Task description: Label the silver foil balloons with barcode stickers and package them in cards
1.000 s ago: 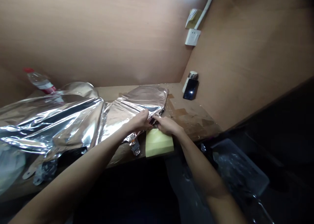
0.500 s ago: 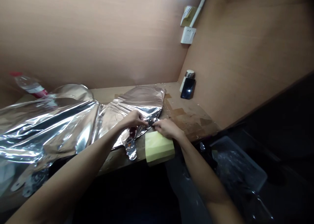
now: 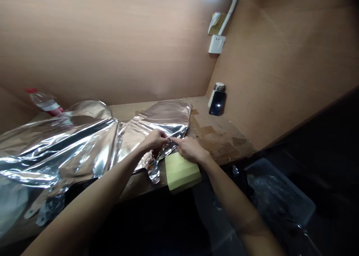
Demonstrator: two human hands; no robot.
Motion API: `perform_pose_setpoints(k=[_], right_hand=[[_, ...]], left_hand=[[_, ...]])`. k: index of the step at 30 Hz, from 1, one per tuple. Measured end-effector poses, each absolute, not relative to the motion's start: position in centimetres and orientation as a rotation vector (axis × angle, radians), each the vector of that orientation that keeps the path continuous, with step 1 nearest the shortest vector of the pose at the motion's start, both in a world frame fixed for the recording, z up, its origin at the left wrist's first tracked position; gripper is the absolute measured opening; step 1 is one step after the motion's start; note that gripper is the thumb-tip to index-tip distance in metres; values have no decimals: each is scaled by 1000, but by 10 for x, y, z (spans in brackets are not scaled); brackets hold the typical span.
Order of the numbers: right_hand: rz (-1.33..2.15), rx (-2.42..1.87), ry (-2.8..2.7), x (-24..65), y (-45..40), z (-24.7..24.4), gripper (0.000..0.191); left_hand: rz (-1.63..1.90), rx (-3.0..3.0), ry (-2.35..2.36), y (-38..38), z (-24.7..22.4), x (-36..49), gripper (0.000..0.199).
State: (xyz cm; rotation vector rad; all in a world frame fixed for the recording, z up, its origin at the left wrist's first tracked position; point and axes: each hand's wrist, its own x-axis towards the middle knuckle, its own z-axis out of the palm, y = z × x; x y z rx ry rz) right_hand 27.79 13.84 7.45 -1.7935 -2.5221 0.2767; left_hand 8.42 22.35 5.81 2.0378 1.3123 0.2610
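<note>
A flat silvery foil piece (image 3: 174, 115), like an uninflated foil balloon, lies on the bench with its tab (image 3: 153, 171) hanging toward the front edge. Over its right edge, the fingertips of my left hand (image 3: 155, 139) are pinched together. My right hand (image 3: 190, 148) meets them from the other side, its index finger reaching forward and the other fingers curled in. Whatever is between the fingertips is too small and hidden to name. Just below my right hand, a creased yellow paper (image 3: 182, 173) hangs over the bench edge.
More crumpled foil (image 3: 84, 143) spreads across the left, near a red-capped bottle (image 3: 46, 103). A phone (image 3: 217, 103) leans on a metal-lidded flask (image 3: 220, 86) in the back right corner. Below the bench at right is a clear plastic bin (image 3: 280, 188). A socket (image 3: 217, 44) is on the wall.
The view has shifted slightly, so everything sits a little lower and farther right. My hands have drawn closer together, and the small dark thing between them is now covered by my fingers.
</note>
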Motion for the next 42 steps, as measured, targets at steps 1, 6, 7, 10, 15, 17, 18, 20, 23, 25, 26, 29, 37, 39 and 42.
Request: perform_pose_setpoints(k=[1,6,7,10,15,17,18,20,23,25,26,29,37,39,42], right_hand=[[279,-1827,-2532,277,139,75,50],[315,-1912,-2550,276,143,70,39],[323,-1916,-2554,276,143,69,38],[341,-1920,-2563,277,141,67,37],[344,-1907,-2547,283,133,66,43],[346,-1894,-2531,285,131,65,45],[350,-1884,-2524,287,131,65,44],[359,-1860,-2506,290,133,65,40],[341,-1847,-2442,295,140,68,37],[316,-1853,-2386,298,144,71,38],[307,-1854,-2364,299,147,73,39],[307,-1806,-2345,300,151,79,41],[329,-1852,-2453,298,169,76,44],[351,-1914,-2436,301,171,70,45],[381,-1982,-2401,306,169,61,46]], left_hand=[[277,2084,1365,223,58,87,17],[311,2301,1520,215,57,105,17],[311,2330,1520,213,57,109,17],[315,2371,1497,213,57,124,19],[342,2295,1481,238,63,128,9],[353,2218,1468,250,65,119,8],[366,2177,1456,254,65,114,10],[405,2108,1421,259,64,106,19],[457,2057,1351,258,62,101,31],[467,2040,1295,256,62,99,32],[467,2028,1271,255,62,98,31],[457,1963,1237,255,61,94,30],[564,1911,1271,248,60,96,50],[664,1933,1353,245,79,79,51],[886,1963,1605,233,119,30,47]])
